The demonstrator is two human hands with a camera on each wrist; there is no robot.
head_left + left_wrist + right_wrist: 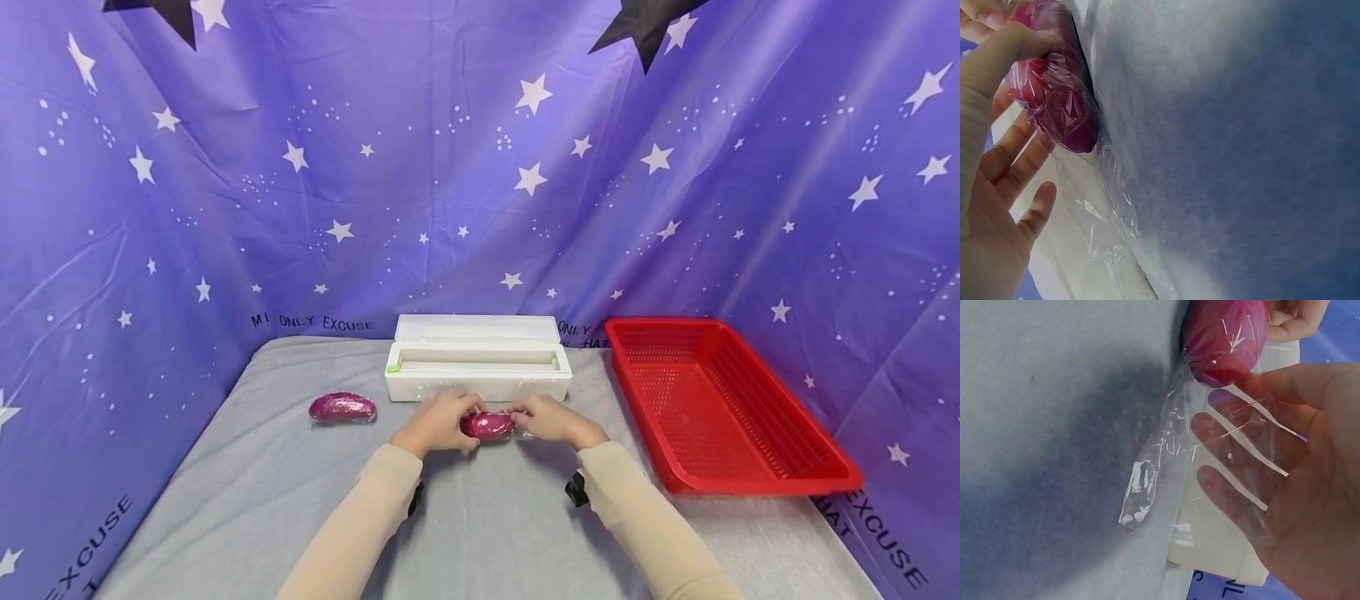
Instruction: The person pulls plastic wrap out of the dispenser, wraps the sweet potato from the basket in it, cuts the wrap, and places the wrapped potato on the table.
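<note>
A magenta, sweet-potato-shaped piece (491, 426) in clear cling film lies on the cloth in front of the white box. My left hand (441, 422) grips its left part; in the left wrist view the thumb (1038, 42) presses one side, with fingers behind. From the right, my right hand (553, 418) pinches the cling film (1175, 419) at the other end between thumb and forefinger. Its other fingers (1225, 487) spread out straight behind the see-through film. Loose film trails from both ends of the piece.
Behind the hands stands a long white film dispenser box (480, 388), lid (477, 328) raised, with a green slider (393, 368) at its left. Another film-wrapped magenta piece (342, 407) lies to the left. A red plastic basket (765, 485) stands at right. Starry purple curtains (450, 192) surround the table.
</note>
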